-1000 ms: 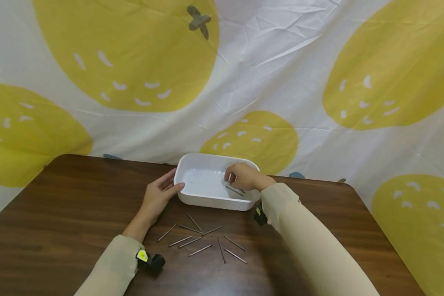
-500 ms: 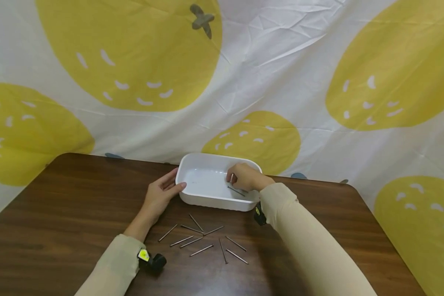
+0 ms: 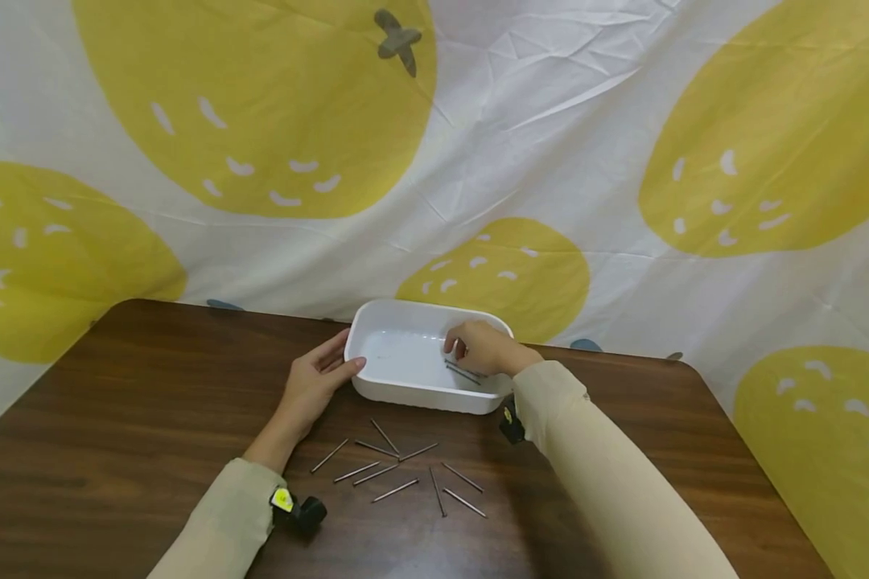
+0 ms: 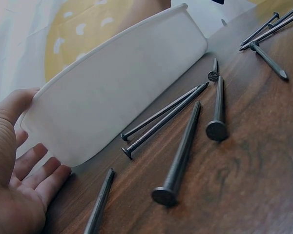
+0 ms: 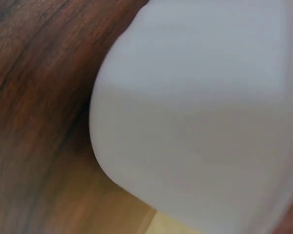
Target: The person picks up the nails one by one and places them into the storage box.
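Note:
A white plastic tray (image 3: pixel 413 396) stands on the wooden table. My left hand (image 3: pixel 315 383) holds its left end, thumb over the rim and fingers against the outer side, as the left wrist view also shows. My right hand (image 3: pixel 480 346) reaches into the tray's right part with curled fingers pointing down. Below those fingers, metal nails (image 3: pixel 462 373) lie on the tray floor, partly covered by the hand. Whether the fingertips pinch a nail is hidden. In the right wrist view the tray's outer wall (image 5: pixel 185 136) fills most of the picture, so the hand is out of sight.
Several loose nails (image 3: pixel 395 490) lie scattered on the brown table (image 3: pixel 152 418) in front of the tray. Seen from the left wrist, a nail (image 4: pixel 180 156) lies near the tray. A lemon-patterned cloth (image 3: pixel 319 241) hangs behind the table's back edge.
Half a second ago one nail showed plainly beneath the right hand; now two lie side by side there. The right hand has shifted only slightly, while the left hand keeps its place.

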{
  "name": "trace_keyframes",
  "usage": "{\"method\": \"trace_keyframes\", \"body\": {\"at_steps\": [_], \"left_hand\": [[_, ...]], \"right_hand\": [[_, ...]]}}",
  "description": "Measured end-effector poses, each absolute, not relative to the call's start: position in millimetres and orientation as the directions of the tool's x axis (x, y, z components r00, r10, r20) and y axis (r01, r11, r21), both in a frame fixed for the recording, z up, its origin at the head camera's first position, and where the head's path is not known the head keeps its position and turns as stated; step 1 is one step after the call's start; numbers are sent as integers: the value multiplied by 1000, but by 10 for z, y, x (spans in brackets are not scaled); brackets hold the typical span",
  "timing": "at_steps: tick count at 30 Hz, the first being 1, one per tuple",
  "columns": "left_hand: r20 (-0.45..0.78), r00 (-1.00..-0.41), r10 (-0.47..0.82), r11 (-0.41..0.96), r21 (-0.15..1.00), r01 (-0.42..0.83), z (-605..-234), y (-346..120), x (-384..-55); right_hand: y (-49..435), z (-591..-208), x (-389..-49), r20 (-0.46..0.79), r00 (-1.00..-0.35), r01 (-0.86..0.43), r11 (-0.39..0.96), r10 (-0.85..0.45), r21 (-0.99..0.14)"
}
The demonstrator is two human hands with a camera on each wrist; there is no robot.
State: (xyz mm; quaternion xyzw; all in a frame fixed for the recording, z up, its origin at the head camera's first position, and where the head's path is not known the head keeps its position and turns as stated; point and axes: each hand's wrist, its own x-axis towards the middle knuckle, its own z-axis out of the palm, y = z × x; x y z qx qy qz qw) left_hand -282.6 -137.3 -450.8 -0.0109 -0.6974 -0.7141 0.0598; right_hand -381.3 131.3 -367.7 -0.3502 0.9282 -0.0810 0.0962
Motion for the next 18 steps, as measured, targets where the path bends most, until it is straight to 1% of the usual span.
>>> {"method": "trace_keyframes", "body": {"at_steps": [5,7,11,15,18], "left_hand": [[93,-993,-71,-29,995,95,-4500,-1350,-2825],[94,-993,-72,-29,995,96,-4497,-1343,-2827],[99,-993,-71,-22,995,101,-4487,-1348,-2825],[98,-992,-73,-7,995,99,-4476,-1362,-2811],[100,-993,-70,-3,995,101,-4478,-1359,-2821]], "right_hand": [[1395,-3566,-3747,-91,-725,-663,727,-683,-179],[1433,-3501,-3687,-73,-710,-681,709,-701,-184],[1497,-3365,-3473,-23,-691,-700,677,-722,-229],[1548,-3287,-3226,38,-670,-727,645,-741,-236],[1584,-3250,-3059,53,-667,-729,638,-743,-247]]}}
